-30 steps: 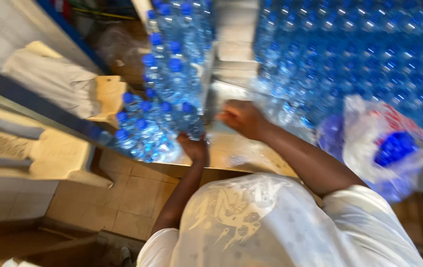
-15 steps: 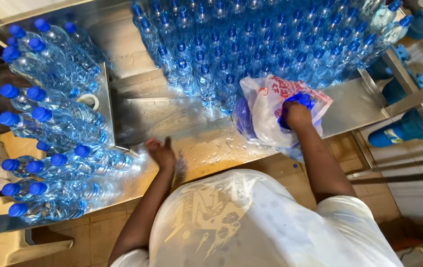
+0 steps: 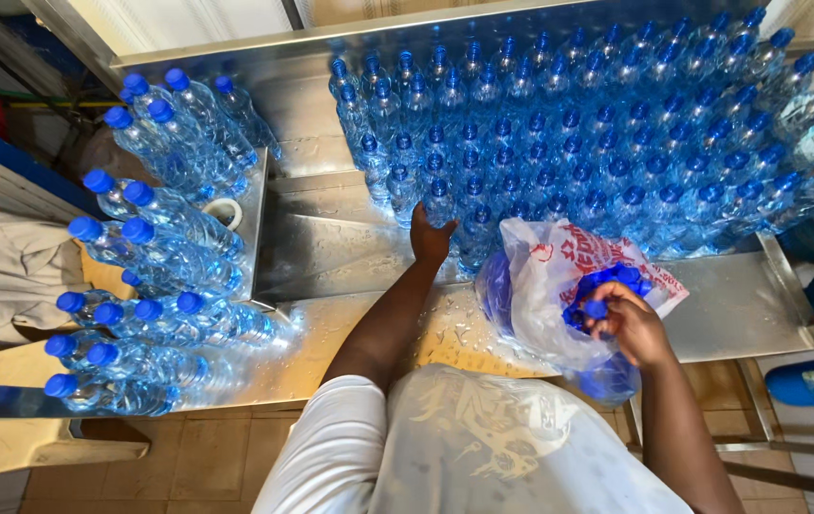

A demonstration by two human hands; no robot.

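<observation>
The left hand (image 3: 431,238) has moved from the wet steel desk (image 3: 350,252) to grip an upright clear blue-capped bottle (image 3: 438,205); the right hand (image 3: 628,324) still pinches blue caps (image 3: 607,286) inside the white plastic bag (image 3: 545,286), beside stacked lying bottles (image 3: 159,286).

Shiny metal, clear plastic

We see a glossy steel table (image 3: 350,257), wet near us; clear, smooth plastic bottles (image 3: 578,143) with matt blue caps (image 3: 607,286); a thin, crinkled plastic bag (image 3: 545,286); and our matt white cloth shirt (image 3: 483,447).
</observation>
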